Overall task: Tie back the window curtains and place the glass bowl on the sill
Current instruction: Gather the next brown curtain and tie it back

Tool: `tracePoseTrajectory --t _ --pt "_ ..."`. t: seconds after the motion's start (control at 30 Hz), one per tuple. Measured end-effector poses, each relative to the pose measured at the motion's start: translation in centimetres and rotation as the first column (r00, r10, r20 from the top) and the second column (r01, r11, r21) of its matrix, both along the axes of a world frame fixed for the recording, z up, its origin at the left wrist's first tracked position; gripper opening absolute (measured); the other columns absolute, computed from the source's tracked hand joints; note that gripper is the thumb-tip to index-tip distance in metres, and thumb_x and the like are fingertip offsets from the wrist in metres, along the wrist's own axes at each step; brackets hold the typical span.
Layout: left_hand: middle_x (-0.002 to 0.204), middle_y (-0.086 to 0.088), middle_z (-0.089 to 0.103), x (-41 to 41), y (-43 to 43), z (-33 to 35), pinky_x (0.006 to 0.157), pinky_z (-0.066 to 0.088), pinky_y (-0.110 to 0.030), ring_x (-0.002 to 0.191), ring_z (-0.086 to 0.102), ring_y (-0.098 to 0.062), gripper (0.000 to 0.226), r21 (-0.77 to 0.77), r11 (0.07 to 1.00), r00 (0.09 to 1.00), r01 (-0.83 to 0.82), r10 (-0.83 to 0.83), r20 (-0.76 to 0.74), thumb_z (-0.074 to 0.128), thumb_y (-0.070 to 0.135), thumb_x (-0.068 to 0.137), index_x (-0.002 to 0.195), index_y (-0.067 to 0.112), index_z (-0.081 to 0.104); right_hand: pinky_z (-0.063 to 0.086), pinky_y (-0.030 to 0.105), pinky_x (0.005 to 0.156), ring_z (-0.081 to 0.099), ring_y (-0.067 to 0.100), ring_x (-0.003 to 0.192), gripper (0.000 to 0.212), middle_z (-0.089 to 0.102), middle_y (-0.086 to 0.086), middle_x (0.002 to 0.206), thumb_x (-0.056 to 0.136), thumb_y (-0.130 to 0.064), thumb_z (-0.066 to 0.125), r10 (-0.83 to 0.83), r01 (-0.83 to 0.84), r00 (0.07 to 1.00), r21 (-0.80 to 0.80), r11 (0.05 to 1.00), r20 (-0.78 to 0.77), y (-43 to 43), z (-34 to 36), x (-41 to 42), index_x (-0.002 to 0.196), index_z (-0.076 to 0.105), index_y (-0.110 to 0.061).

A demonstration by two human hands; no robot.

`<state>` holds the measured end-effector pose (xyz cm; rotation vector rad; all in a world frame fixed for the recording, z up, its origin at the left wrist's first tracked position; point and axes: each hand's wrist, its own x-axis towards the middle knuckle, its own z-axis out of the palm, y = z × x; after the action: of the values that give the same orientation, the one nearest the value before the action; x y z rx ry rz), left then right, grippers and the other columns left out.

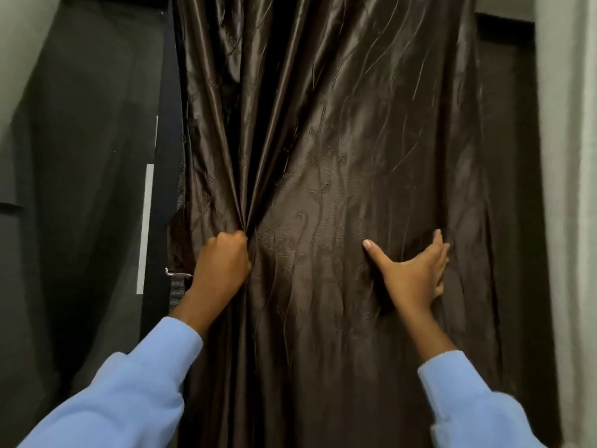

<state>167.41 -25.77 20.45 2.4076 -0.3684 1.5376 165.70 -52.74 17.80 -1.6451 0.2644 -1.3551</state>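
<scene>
Curtain (pixel 339 156) between two grey walls (pixel 568 156)

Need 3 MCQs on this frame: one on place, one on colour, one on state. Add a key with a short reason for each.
1. Where does the left hand meet the curtain?
A. Near its left edge, where the folds bunch together
B. At its very top
C. Nowhere, it hangs at the person's side

2. What colour are the sleeves?
A. Red
B. Light blue
C. Black

3. How is the right hand set?
A. Clenched in a fist
B. Laid against the fabric, thumb spread wide
C. Held away from the fabric

Key:
1 A: the folds converge into the fist close to the curtain's left edge.
2 B: both forearms are covered in light blue cloth.
3 B: the fingers lie straight on the curtain and the thumb points away from them.
</scene>
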Motion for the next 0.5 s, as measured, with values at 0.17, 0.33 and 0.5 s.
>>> tracePoseTrajectory --t 0.17,0.33,0.5 --pt "0.062 -0.021 0.057 0.4 0.2 -0.3 0.053 0.048 -0.040 0.056 0.058 -0.038 0.019 0.013 1.000 1.000 -0.006 0.006 0.015 0.054 0.000 0.089 0.070 0.000 0.054 0.022 0.056 0.116 0.039 0.023 0.140 0.134 0.034 0.000 0.156 0.049 -0.078 0.077 0.193 -0.193 0.981 0.020 0.981 0.010 1.8 1.2 0.5 0.152 0.006 -0.032" --pt "0.068 -0.023 0.059 -0.1 0.0 -0.3 0.059 0.052 -0.044 0.062 0.059 -0.041 0.016 0.013 0.999 0.999 -0.039 0.039 0.001 0.052 0.003 0.090 0.076 -0.002 0.057 0.039 0.051 0.107 0.055 0.021 0.122 0.092 0.057 -0.001 0.133 0.069 -0.051 0.082 0.093 -0.105 0.962 0.033 0.994 0.257 3.9 1.3 -0.1 0.142 0.034 -0.021" --pt "0.087 -0.023 0.063 -0.8 -0.5 0.1 0.062 0.042 -0.039 0.082 0.061 -0.042 0.014 0.060 0.990 0.991 -0.130 0.132 -0.028 0.045 0.003 0.090 0.086 0.000 0.059 0.039 0.035 0.106 0.049 0.013 0.126 0.088 0.050 -0.004 0.139 0.071 -0.047 0.082 0.086 -0.068 0.924 -0.059 0.996 0.372 6.6 1.8 -1.1 0.141 0.036 -0.023"
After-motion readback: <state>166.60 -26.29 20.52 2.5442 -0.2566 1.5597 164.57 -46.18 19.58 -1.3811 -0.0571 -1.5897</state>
